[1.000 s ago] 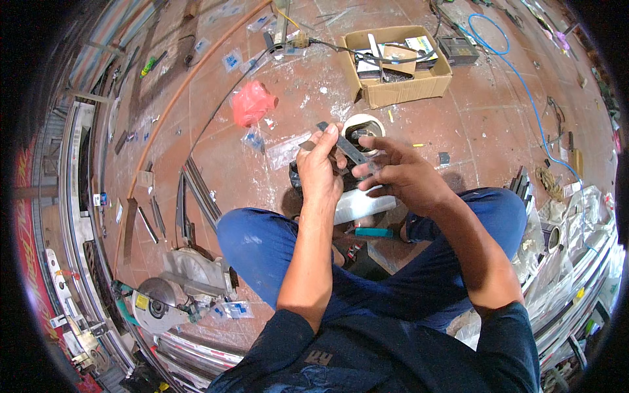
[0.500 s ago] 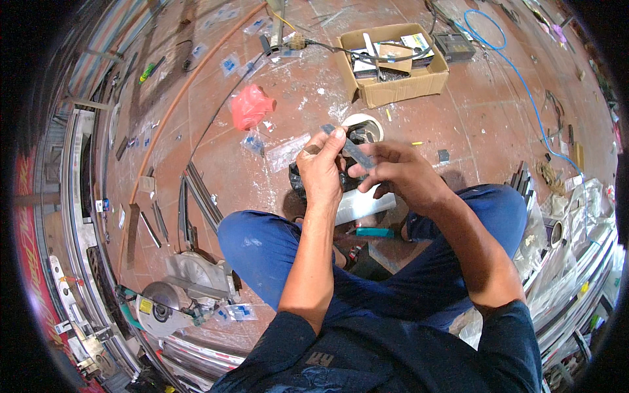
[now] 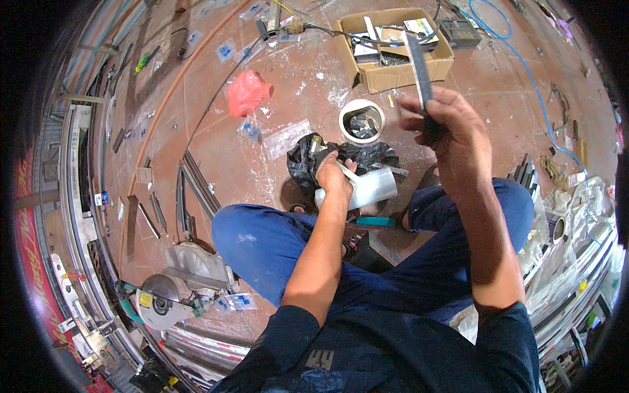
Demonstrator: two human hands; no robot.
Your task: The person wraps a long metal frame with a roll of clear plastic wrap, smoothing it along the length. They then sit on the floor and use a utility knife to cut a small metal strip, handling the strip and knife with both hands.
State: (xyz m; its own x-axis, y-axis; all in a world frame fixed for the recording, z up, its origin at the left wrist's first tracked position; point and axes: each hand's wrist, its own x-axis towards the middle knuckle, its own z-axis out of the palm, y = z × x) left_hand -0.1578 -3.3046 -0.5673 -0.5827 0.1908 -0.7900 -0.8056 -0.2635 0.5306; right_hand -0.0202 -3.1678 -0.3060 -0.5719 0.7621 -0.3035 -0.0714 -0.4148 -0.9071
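Observation:
My right hand is raised at the right, closed round the lower end of a long flat dark strip with a pale edge. The strip points up, away from me, past the front of a cardboard box. My left hand is low over a black plastic bag, its fingers curled. A pale sliver shows beside those fingers, but what they grip is unclear. A clear plastic roll lies just below the bag. Beyond it stands a white round tub with small dark and metallic pieces inside.
The open cardboard box holds packs and strips. A pink plastic bag lies left of the tub. A circular saw sits at lower left, with metal profiles along the side. A blue hose curves at right; a teal object lies between my legs.
My hands have moved apart. The right hand has swung up and right with the dark strip, while the left has dropped to the black bag. The tub is now uncovered.

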